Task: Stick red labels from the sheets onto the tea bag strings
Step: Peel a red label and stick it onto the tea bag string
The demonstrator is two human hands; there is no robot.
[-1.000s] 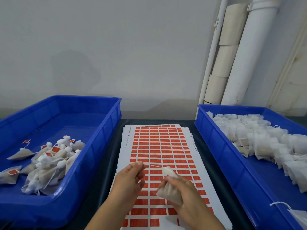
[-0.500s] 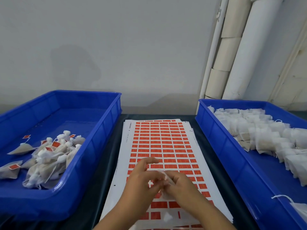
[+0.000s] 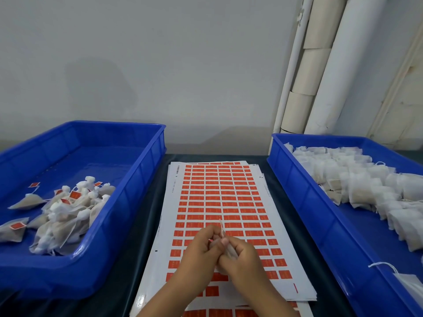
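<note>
- The tea bag (image 3: 229, 250) in hand sits low over the middle of the label sheet (image 3: 219, 202), mostly hidden between the two hands; only a sliver of its white mesh shows.
- Its string (image 3: 221, 228) stands up out of the hands as a short pale line; no red label shows on it, so this bag looks not yet tagged.
- The right hand (image 3: 243, 261) has its fingers curled round the tea bag, thumb toward the string's base.
- The left hand (image 3: 201, 250) has its fingertips drawn together against the right hand's, by the look of it pinching the string or a label; which of these I cannot tell.
- Both hands hover just above the sheet's lower rows, forearms coming in from the bottom edge, wrists close together.
- The sheet keeps most of its red labels; a few gaps show in the bottom rows near the hands, and more sheets lie stacked beneath.
- Left bin (image 3: 128, 220): a small heap of finished bags (image 3: 68, 209) carrying red tags.
- Right bin (image 3: 304, 202): a much larger spread of untagged bags (image 3: 357, 184).
- Judging by the two heaps, the work is at an early stage, with most bags left.
</note>
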